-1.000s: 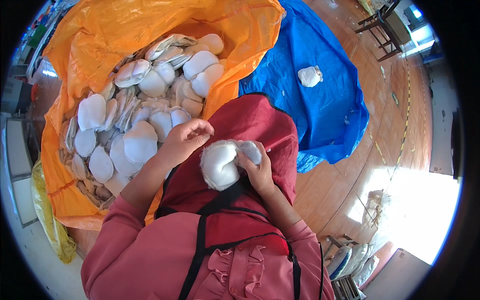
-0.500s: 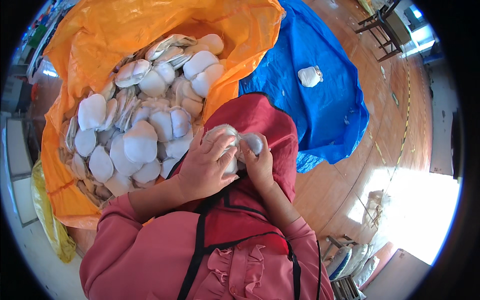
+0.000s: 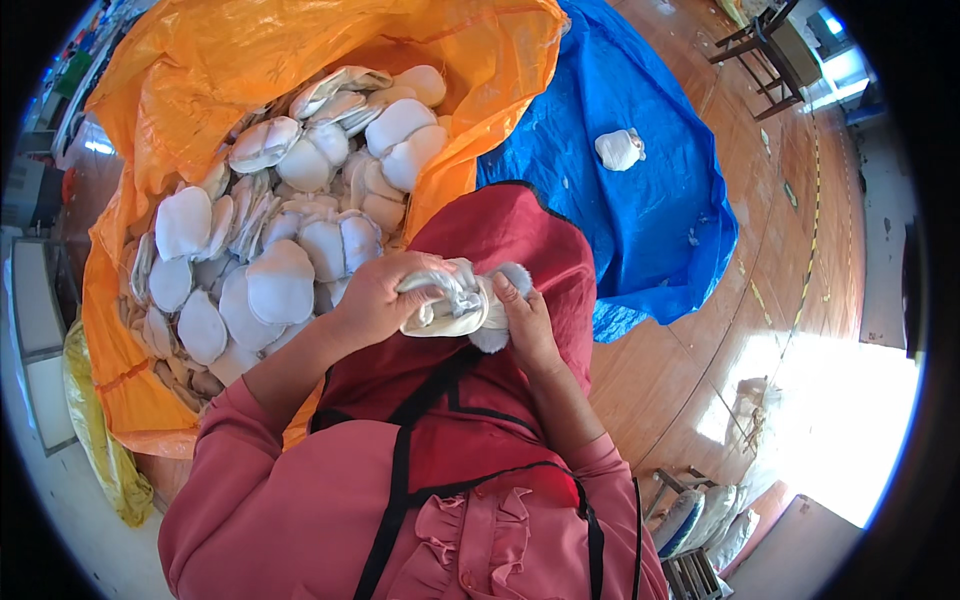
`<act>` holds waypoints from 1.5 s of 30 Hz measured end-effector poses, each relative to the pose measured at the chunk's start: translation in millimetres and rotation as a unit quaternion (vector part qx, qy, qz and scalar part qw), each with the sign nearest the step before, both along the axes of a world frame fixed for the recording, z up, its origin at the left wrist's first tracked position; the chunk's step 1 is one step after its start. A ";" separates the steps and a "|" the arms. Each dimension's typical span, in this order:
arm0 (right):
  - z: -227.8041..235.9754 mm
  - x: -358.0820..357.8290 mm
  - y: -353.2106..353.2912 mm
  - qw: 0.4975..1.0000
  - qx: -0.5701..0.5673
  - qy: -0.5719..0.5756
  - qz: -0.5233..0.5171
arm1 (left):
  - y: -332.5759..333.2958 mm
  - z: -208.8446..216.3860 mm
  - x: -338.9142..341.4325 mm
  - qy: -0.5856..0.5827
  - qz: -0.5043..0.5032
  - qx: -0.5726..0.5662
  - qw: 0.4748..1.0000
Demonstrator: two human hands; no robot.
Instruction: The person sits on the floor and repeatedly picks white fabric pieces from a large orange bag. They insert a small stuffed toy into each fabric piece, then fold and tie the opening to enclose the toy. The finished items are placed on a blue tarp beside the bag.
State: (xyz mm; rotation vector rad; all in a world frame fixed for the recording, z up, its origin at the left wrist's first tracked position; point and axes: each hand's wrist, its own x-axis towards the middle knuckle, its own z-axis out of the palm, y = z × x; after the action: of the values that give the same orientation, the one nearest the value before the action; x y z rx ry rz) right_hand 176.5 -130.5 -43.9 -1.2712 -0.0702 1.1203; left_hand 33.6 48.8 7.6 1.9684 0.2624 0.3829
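Above my lap, both hands grip one white plush fabric piece [image 3: 455,308] with folded cloth edges and pale grey fuzzy parts at its right end. My left hand [image 3: 380,295] is closed on the folded cloth at the left. At the fuzzy right end, my right hand [image 3: 530,325] pinches with its thumb on top. The inside of the folds is partly hidden by my fingers. Left of my hands, an orange woven plastic sack [image 3: 480,75] lies wide open around a heap of flat, rounded white plush pieces [image 3: 280,283].
A blue plastic sheet or sack [image 3: 660,240] spreads at the far right with one white bundled plush piece [image 3: 620,150] on it. A dark red apron [image 3: 500,225] covers my lap. A wooden chair [image 3: 770,55] stands far right; a yellow bag [image 3: 100,440] lies left.
My left hand has shifted left and turned, now grasping the cloth edge instead of lying over the piece. Folded cloth and more fuzzy grey now show between my hands.
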 end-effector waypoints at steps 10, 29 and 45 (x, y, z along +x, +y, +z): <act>6.7 1.3 -2.4 0.993 0.064 -0.096 0.039 | -1.3 -22.4 -9.5 0.161 0.176 -0.344 0.908; -12.5 -7.4 -9.6 0.940 0.037 -0.324 0.102 | -32.8 38.3 -3.3 -0.013 0.060 0.306 0.950; 20.2 -9.8 -1.3 0.992 0.019 -0.096 0.075 | -32.2 1.5 -14.0 -0.009 -0.057 0.295 0.954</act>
State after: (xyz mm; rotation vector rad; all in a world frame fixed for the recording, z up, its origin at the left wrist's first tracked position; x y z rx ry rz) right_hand 166.7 -131.8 -23.7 -1.3537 -0.3356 1.1156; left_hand 19.6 16.6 9.1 2.5517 0.0153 0.4376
